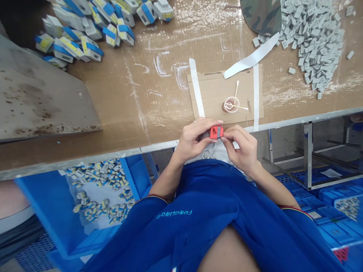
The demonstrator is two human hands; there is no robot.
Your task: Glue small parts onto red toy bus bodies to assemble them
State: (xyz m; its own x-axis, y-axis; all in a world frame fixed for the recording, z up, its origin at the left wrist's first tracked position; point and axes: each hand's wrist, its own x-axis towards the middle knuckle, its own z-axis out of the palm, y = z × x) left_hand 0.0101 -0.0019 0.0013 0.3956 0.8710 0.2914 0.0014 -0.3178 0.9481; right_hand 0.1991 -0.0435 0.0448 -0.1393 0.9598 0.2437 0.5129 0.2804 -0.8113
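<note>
My left hand (194, 138) and right hand (241, 146) both pinch the red block (213, 132) between them, its grey band (218, 132) nearer my right.

Red block (216, 132), grey band (218, 132) across, held between both hands (194, 139)

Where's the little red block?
In the head view, just right of centre, the red block is held between the left hand and the right hand, below the little cup.
</note>
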